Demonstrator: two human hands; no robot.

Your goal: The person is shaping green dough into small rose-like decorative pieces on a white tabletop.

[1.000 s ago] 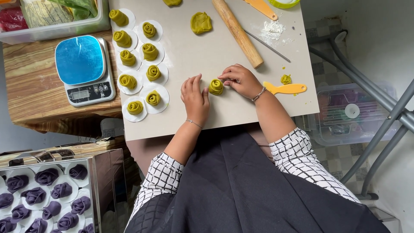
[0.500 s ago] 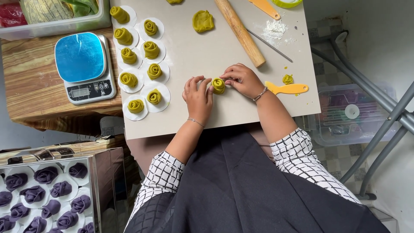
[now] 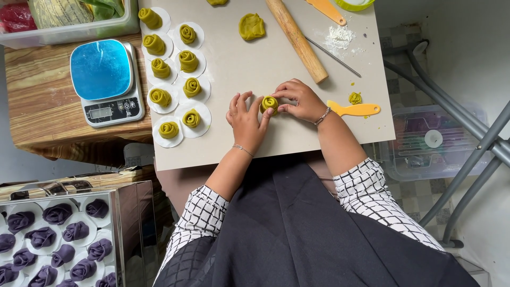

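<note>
A green dough rose (image 3: 269, 103) stands on the beige board (image 3: 239, 143) between my two hands. My right hand (image 3: 298, 100) cups it from the right with curled fingers. My left hand (image 3: 247, 119) presses against its left side, fingers spread. To the left, several finished green dough roses (image 3: 171, 69) sit on white paper rounds in two columns.
A wooden rolling pin (image 3: 297, 40) lies above my hands, near a flat green dough piece (image 3: 251, 26). A yellow scraper (image 3: 355, 109) and a dough scrap (image 3: 355, 98) lie at right. A blue kitchen scale (image 3: 106, 82) sits left. A steel tray (image 3: 113, 197) holds purple roses (image 3: 53, 239).
Both hands stay around the green rose with only small finger shifts. The view has drifted slightly.
</note>
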